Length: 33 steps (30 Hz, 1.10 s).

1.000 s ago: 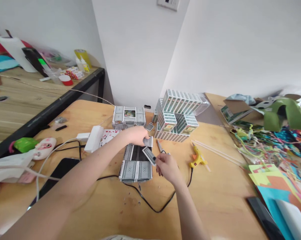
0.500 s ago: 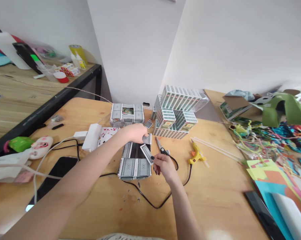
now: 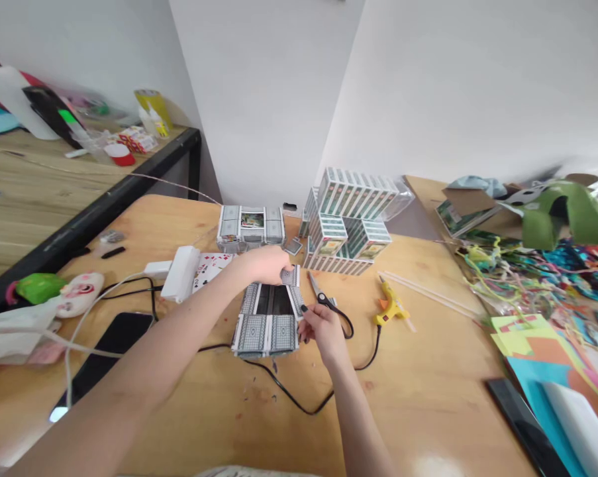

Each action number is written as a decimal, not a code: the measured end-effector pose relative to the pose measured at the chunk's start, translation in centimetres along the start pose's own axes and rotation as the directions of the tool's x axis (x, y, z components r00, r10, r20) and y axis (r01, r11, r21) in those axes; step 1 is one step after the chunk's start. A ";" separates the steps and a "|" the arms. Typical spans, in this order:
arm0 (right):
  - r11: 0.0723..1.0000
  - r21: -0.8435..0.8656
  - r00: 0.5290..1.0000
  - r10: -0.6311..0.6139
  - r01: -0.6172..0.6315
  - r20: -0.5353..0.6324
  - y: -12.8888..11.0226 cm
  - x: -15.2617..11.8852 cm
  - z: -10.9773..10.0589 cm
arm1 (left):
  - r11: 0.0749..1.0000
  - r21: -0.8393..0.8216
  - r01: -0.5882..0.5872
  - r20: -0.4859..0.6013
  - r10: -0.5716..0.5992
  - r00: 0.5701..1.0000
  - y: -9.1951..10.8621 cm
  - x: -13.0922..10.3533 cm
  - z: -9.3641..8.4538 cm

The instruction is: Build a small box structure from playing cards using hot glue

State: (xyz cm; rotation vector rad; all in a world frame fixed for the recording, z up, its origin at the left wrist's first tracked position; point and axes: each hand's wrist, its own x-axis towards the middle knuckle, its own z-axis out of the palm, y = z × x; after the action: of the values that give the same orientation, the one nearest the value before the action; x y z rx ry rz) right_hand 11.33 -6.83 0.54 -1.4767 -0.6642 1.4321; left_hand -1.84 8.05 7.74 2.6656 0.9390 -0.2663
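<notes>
A box covered in grey-patterned playing cards (image 3: 265, 334) lies before me, with a dark rectangular opening in its top. My left hand (image 3: 273, 264) reaches over its far end, fingers closed on the playing card (image 3: 291, 275) at the far right corner; part of its grip is hidden. Between the thumb and fingers of my right hand (image 3: 323, 326) is a narrow folded playing card (image 3: 295, 301). This card lies slantwise along the right side of the opening, against the box. Scissors (image 3: 328, 301) lie just beyond my right hand.
A yellow glue gun (image 3: 392, 305) and its black cord lie to the right. Behind stand a second card-covered box (image 3: 251, 225) and stacked card packs (image 3: 348, 218). Face-up cards (image 3: 210, 268), a white charger block (image 3: 180, 273) and a phone (image 3: 107, 358) are at left.
My right hand has moved slightly left and brought the narrow card down against the right side of the opening. The left hand stays at the far right corner.
</notes>
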 end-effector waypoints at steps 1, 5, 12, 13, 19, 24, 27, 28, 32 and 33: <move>1.000 0.004 1.000 0.004 -0.004 0.005 -0.1 0.0 0.2 | 1.000 0.000 0.001 0.009 -0.001 1.000 -0.1 0.1 0.1; 1.000 -0.014 0.998 0.024 -0.023 0.060 -0.7 0.3 0.5 | 1.000 -0.002 0.030 0.018 -0.030 0.999 -0.3 0.1 0.7; 0.974 -0.223 0.998 -0.022 0.033 0.055 -0.4 1.4 0.4 | 0.996 -0.036 0.084 -0.351 -0.091 0.932 2.1 -3.9 3.5; 0.968 -0.243 0.998 -0.049 0.058 0.044 -0.2 1.6 0.3 | 0.988 -0.070 0.139 -0.431 -0.156 0.889 2.8 -4.7 3.9; 0.970 -0.214 0.993 -0.111 0.116 0.032 0.1 2.6 0.1 | 0.884 -0.240 0.402 -0.232 -0.454 0.860 5.8 -6.4 5.8; 0.982 -0.171 0.996 -0.075 0.083 0.048 0.1 3.0 0.0 | 0.843 -0.299 0.447 -0.081 -0.489 0.868 5.6 -4.6 5.9; 0.986 -0.151 0.997 -0.056 0.064 0.061 0.3 2.9 -0.2 | 0.818 -0.398 0.416 -0.065 -0.477 0.876 4.9 -3.8 6.1; 0.988 -0.140 0.996 -0.048 0.058 0.073 0.4 2.9 -0.2 | 0.806 -0.434 0.402 -0.061 -0.471 0.880 4.7 -3.7 6.1; 0.995 -0.094 0.993 -0.032 0.043 0.115 0.7 2.6 -0.4 | 0.768 -0.518 0.377 -0.026 -0.455 0.890 4.1 -3.9 6.3; 0.995 -0.090 0.992 -0.033 0.044 0.118 0.7 2.6 -0.4 | 0.762 -0.525 0.380 -0.014 -0.454 0.891 4.0 -4.1 6.3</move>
State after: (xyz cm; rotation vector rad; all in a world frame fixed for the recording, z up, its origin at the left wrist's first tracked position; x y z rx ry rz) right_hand 11.98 -4.96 -1.31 -1.4511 -0.8363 1.4830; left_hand -2.89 0.58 3.84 1.9830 1.4244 0.0800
